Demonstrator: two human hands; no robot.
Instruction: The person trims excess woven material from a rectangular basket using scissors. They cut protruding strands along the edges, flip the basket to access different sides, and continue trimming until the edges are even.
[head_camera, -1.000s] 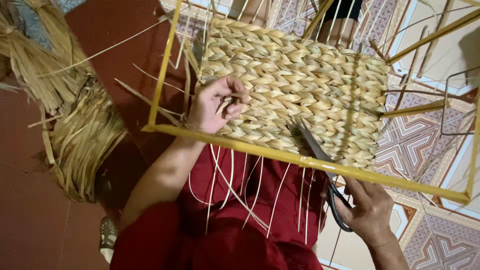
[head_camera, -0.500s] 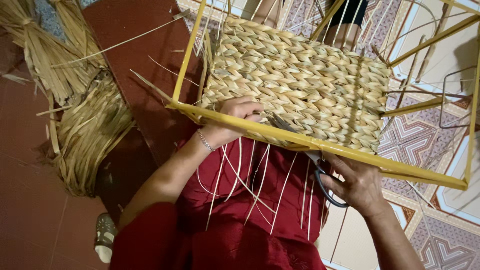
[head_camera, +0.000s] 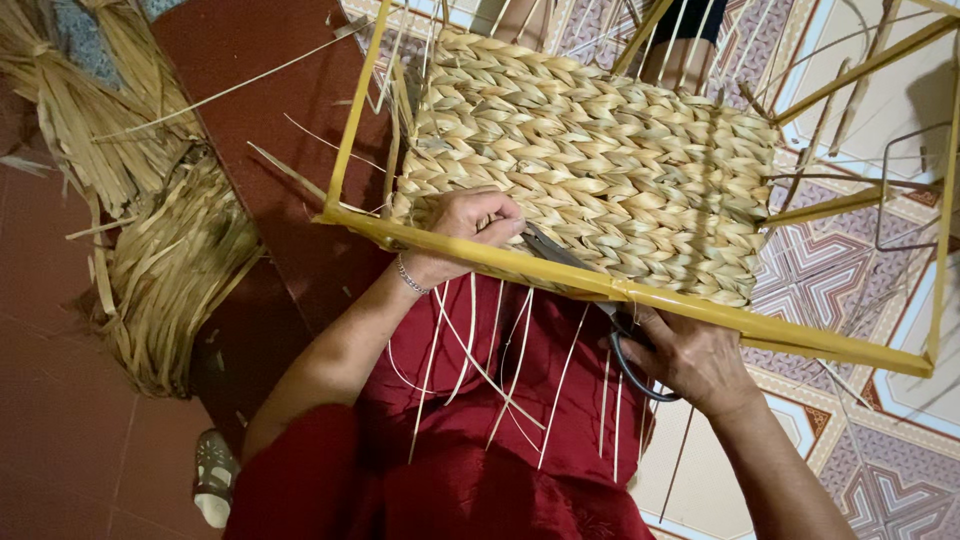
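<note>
A yellow metal frame (head_camera: 700, 305) rests over my lap and carries a woven panel of braided straw (head_camera: 610, 170). My left hand (head_camera: 465, 230) sits on the panel's near left corner, fingers curled on the weave just above the front bar. My right hand (head_camera: 690, 355) is below the bar and grips a pair of dark scissors (head_camera: 590, 275). Their blades reach up and left across the bar to the fingers of my left hand. Thin loose straw ends (head_camera: 500, 350) hang down over my red clothing.
A large bundle of dried straw (head_camera: 170, 260) lies on the red floor at the left. Patterned tiles (head_camera: 860, 440) cover the floor on the right. Another person's legs (head_camera: 690, 50) show beyond the frame's far side. A thin wire frame (head_camera: 905, 190) stands at the right.
The frame and panel have shifted in view. The scissors' blades have swung left from the panel's middle to my left hand at the near left corner.
</note>
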